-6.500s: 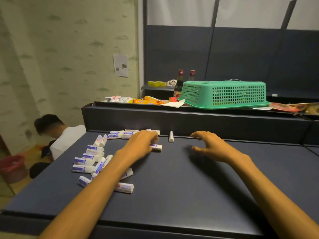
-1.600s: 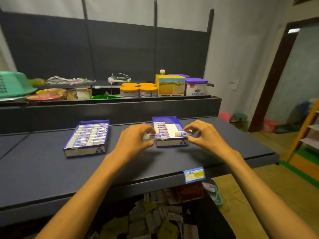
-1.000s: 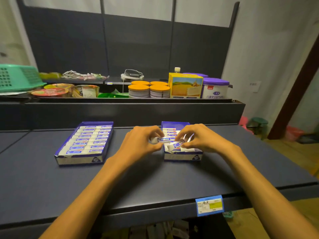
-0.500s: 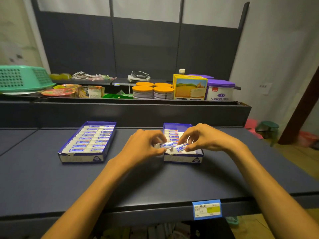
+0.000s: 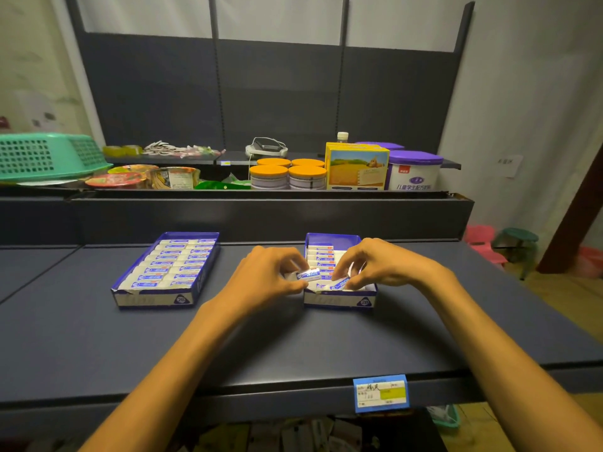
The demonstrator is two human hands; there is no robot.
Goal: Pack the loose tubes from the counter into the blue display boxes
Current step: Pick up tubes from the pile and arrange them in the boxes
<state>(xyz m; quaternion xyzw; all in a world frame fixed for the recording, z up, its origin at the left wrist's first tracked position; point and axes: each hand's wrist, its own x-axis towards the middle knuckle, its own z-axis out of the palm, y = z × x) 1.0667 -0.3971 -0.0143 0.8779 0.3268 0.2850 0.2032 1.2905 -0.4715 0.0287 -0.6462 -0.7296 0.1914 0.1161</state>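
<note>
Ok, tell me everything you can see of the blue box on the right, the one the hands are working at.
The right blue box is a shallow open display tray, cardboard by its look, blue with a white front panel bearing a round "2B" mark. It sits flat on the dark counter, right of the fuller left box. A row of white tubes fills its left side. The right hand holds a tube low at its front; the left hand holds another tube at its left edge.

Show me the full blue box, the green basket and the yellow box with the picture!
full blue box (image 5: pixel 166 270): head view, on the packed tubes' middle row.
green basket (image 5: pixel 42 156): head view, on its holed side wall.
yellow box (image 5: pixel 357 169): head view, on its picture front.
</note>
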